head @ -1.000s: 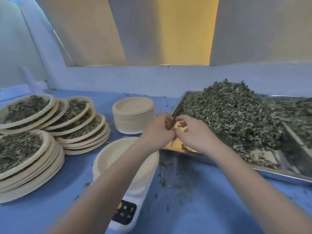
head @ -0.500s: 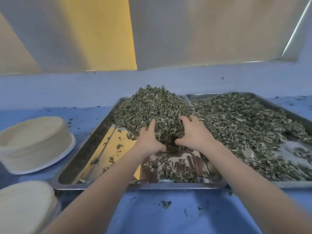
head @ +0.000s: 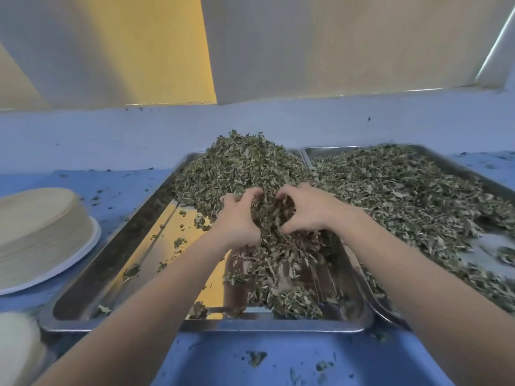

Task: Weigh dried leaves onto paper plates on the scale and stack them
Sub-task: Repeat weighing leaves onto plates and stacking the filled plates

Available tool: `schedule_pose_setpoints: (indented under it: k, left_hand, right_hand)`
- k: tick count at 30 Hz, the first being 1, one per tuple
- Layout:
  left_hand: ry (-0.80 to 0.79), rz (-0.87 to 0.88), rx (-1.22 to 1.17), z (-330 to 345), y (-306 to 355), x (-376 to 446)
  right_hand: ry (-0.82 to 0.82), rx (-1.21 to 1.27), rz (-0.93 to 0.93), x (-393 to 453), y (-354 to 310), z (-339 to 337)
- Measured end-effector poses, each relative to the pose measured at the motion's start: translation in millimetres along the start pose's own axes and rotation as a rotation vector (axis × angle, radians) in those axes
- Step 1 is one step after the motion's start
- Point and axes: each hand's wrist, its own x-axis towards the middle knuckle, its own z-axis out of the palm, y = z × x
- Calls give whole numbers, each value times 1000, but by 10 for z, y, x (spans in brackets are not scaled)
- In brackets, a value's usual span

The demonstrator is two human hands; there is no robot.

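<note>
Both hands now cup leaves.
The left hand (head: 237,221) and right hand (head: 308,210) have closed together, clutching a clump of crumbled green dried leaves (head: 271,218) (previously flat on the pile) above the shiny rectangular steel tray (head: 92,280).

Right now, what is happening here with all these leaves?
A person is gathering a portion of dried green leaves. The left hand and the right hand are cupped together around a clump of leaves, at the front of the heap in the left shiny metal tray. A second metal tray beside it also holds leaves. A stack of empty beige paper plates waits on the blue table, at the left.
</note>
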Motion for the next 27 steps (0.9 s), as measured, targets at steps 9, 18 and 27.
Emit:
schedule_pose_setpoints:
  k: [9,18,27]
  left_hand:
    - [-297,6,155,-184,-19,-205]
    - [-241,-94,-74,0,4,-416]
    - [-39,-122,-160,-532,-298,-827]
  right_hand:
    - [-208,-57,52,-254,94,-26]
    - [-130,133,-20,-228,-357,242]
    - [61,366,-157,-241,-996,175]
